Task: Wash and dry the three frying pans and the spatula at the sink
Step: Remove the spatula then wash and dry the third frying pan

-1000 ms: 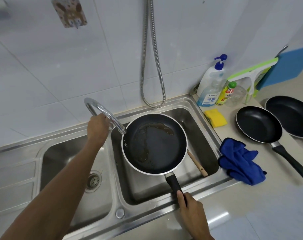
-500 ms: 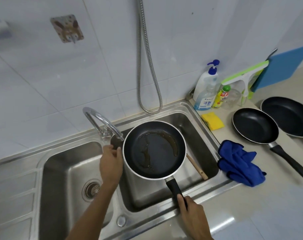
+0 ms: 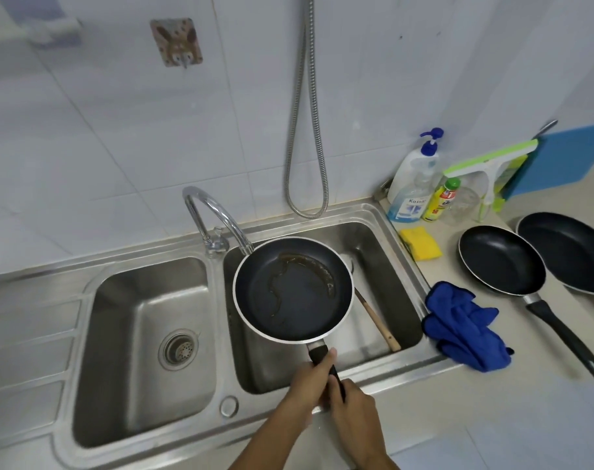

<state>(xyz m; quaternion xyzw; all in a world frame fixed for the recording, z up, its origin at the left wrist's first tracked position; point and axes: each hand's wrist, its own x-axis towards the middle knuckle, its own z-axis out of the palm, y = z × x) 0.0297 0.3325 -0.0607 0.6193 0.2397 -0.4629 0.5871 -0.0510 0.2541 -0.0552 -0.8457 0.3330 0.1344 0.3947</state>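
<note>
The double sink [image 3: 146, 266] sits left of the bench [image 3: 492, 401], where a second frying pan [image 3: 500, 259] and a third frying pan [image 3: 567, 249] lie. The greasy frying pan [image 3: 292, 290] hangs over the right basin, above the spatula [image 3: 377, 320]. My left hand [image 3: 310, 381] and right hand [image 3: 355, 405] both have fingers [image 3: 330, 354] wrapped round its handle.

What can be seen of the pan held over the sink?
The pan is round, with a dark non-stick inside, a pale metal rim and a black handle. A curved smear of brown grease crosses its inside; no water shows. It is held roughly level above the right basin, its far left rim at the tip of the tap. The left hand and the right hand both grip the handle.
</note>
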